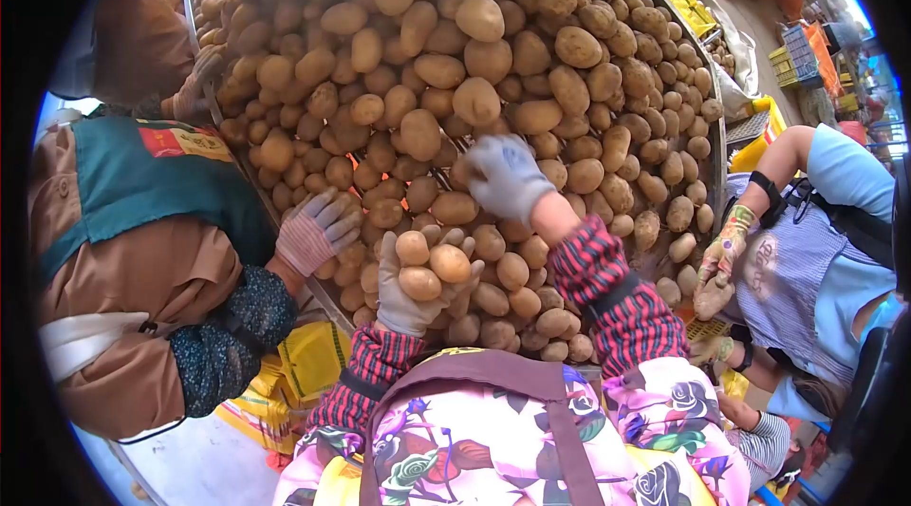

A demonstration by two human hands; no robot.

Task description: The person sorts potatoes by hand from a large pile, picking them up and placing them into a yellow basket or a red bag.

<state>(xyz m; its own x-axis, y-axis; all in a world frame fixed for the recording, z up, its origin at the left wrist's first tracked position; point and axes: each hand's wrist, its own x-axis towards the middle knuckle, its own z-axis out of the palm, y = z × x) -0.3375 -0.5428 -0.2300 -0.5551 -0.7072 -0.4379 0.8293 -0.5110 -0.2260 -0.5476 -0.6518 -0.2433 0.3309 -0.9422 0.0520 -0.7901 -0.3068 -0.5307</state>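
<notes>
My left hand (406,305), in a pale grey glove, is palm up with its fingers curled round three small potatoes (419,283). Ahead of it and to the right, my right hand (508,178), gloved in grey too, reaches over the pile. Its fingers are closed at a potato (461,171), partly hidden by the glove. Potatoes of mixed sizes (479,100) are heaped all round both hands. Between a few of them, dark bars of the surface below show.
A metal rim (716,117) edges the sorting table. On the left a co-worker's striped glove (318,233) rests on potatoes. At the right another person's patterned glove (726,245) holds a potato. More gloved hands are at the far side. Yellow crates (759,131) stand beside the table.
</notes>
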